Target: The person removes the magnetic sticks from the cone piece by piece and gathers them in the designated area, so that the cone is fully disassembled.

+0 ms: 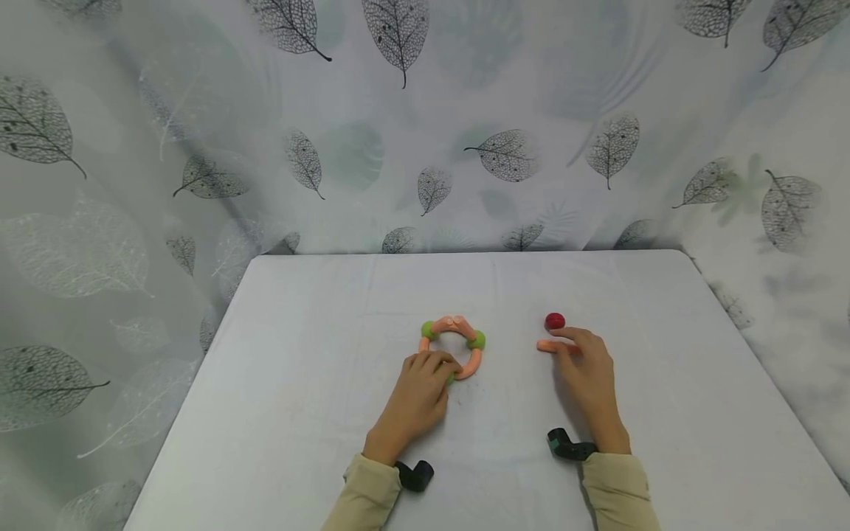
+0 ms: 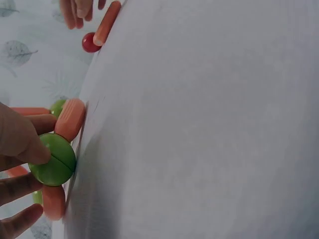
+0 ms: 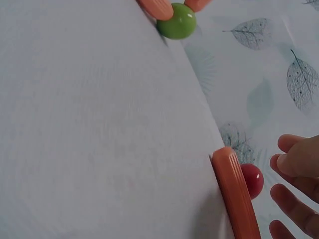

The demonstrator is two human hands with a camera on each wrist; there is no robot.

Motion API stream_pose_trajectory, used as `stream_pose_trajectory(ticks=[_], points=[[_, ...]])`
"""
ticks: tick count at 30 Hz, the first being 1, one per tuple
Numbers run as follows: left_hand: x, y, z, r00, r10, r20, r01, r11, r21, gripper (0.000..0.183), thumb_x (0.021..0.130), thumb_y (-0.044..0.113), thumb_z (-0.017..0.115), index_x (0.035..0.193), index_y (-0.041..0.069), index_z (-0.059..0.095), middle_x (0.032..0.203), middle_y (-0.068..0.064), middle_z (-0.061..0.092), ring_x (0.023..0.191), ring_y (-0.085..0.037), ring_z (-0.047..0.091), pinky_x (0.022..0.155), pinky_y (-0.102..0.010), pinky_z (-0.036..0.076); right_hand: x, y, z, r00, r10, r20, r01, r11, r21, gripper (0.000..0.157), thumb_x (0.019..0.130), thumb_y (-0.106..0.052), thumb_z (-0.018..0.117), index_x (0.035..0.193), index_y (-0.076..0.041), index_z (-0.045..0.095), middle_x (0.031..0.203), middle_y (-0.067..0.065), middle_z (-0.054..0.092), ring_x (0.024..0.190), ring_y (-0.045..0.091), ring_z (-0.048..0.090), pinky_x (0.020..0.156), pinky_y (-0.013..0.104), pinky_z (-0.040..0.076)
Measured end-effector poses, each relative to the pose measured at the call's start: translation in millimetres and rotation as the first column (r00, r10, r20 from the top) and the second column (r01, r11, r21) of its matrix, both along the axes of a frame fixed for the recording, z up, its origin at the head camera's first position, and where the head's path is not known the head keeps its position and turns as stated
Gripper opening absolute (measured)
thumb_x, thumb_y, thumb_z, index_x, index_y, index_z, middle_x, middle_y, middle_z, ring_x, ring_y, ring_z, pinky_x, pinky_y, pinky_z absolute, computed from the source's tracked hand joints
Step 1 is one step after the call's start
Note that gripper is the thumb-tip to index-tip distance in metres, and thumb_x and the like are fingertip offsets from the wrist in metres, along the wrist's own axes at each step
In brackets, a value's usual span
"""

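Observation:
A toy ring of curved orange pieces joined by green balls lies near the middle of the table. My left hand grips its near side, the thumb pressed on a green ball and the fingers behind it in the left wrist view. To the right, a straight orange stick with a grooved surface lies on the table. Just beyond it sits a small red ball. Over the stick is my right hand, its fingers loosely bent and apart, holding nothing; it hides part of the stick in the head view.
A white cloth covers the table. Behind and at the sides hangs a pale curtain printed with leaves. Dark wrist cameras sit by both cuffs. Between ring and stick lies a stretch of white cloth.

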State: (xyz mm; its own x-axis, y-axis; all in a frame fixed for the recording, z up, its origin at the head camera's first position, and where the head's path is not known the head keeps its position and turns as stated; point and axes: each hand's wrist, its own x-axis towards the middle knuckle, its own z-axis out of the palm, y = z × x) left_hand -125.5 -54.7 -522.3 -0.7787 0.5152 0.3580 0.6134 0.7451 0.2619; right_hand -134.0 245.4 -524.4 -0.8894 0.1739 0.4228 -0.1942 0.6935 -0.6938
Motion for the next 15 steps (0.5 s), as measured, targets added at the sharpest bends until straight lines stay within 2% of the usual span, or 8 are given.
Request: stream_pose_trajectory(ticks=[4, 7, 10, 15], points=[[-2.2, -2, 1.2, 1.000, 0.000, 0.011, 0.000, 1.000, 0.019, 0.038, 0.087, -0.008, 0.061, 0.113, 0.019, 0.071, 0.120, 0.004, 0.066, 0.119, -0.021, 0.059, 0.102, -0.045, 0.047, -2.8, -8, 1.4, 0.995, 0.038, -0.096, -0.039, 0.999, -0.008, 0.022, 0.091, 0.009, 0.070, 0.108, -0.004, 0.074, 0.112, 0.015, 0.074, 0.109, 0.033, 0.061, 0.099, 0.023, 0.040], [-3.6, -3, 2.4, 1.000, -0.014, 0.011, 0.013, 0.999, 0.032, 0.040, 0.087, -0.011, 0.057, 0.111, 0.018, 0.071, 0.120, 0.002, 0.066, 0.118, -0.022, 0.059, 0.102, -0.046, 0.048, -4.7, -14, 0.7, 0.988, 0.076, -0.136, -0.080, 0.997, -0.021, 0.023, 0.090, 0.012, 0.070, 0.106, -0.003, 0.075, 0.107, 0.014, 0.074, 0.104, 0.028, 0.062, 0.096, 0.004, 0.035], [-5.7, -5, 2.0, 0.999, -0.028, 0.021, 0.027, 0.999, 0.033, 0.041, 0.086, -0.012, 0.054, 0.111, 0.016, 0.072, 0.120, 0.001, 0.066, 0.117, -0.023, 0.060, 0.103, -0.046, 0.048, -6.0, -20, 0.2, 0.982, 0.121, -0.144, -0.129, 0.990, -0.048, 0.024, 0.089, 0.015, 0.069, 0.105, -0.002, 0.075, 0.104, 0.014, 0.074, 0.098, 0.022, 0.062, 0.093, 0.001, 0.038], [-10.7, -8, 1.1, 0.995, -0.083, 0.060, 0.080, 0.996, 0.048, 0.041, 0.089, -0.013, 0.049, 0.110, 0.014, 0.072, 0.119, 0.000, 0.066, 0.118, -0.023, 0.060, 0.107, -0.046, 0.048, -5.3, -34, 0.2, 0.979, 0.193, -0.064, -0.199, 0.974, -0.109, 0.024, 0.093, 0.011, 0.066, 0.110, -0.003, 0.075, 0.108, 0.011, 0.075, 0.098, 0.020, 0.064, 0.090, 0.003, 0.043]])
